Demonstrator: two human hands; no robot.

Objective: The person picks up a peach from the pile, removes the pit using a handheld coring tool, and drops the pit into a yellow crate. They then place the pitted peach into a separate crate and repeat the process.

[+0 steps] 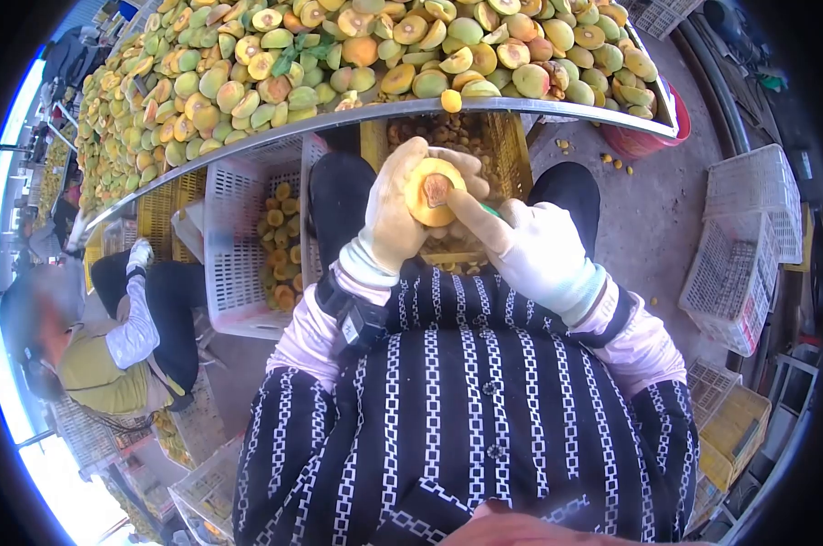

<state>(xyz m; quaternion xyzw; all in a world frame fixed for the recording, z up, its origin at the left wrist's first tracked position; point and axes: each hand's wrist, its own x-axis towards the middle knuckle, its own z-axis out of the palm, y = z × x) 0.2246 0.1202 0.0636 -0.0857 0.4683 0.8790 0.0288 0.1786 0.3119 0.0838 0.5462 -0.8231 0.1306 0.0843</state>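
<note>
My left hand (pixel 388 205), in a cream work glove, is closed around a peach half (pixel 418 207) with its cut face turned up. A brown pit (pixel 436 189) sits in the middle of that half. My right hand (pixel 543 250), gloved too, is folded with its index finger stretched to the edge of the pit. A bit of a green tool (pixel 490 210) shows between its fingers; the rest is hidden, so I cannot make out its kind. Both hands are above a yellow crate (pixel 518 150) between my knees, with brown pits inside.
A metal-edged table (pixel 357 115) heaped with cut peaches (pixel 247 68) stands ahead. At left is a white crate (pixel 225 232) of peach halves; beyond it sits a co-worker (pixel 111 364). White crates (pixel 734 273) and a red tub (pixel 634 138) stand at right.
</note>
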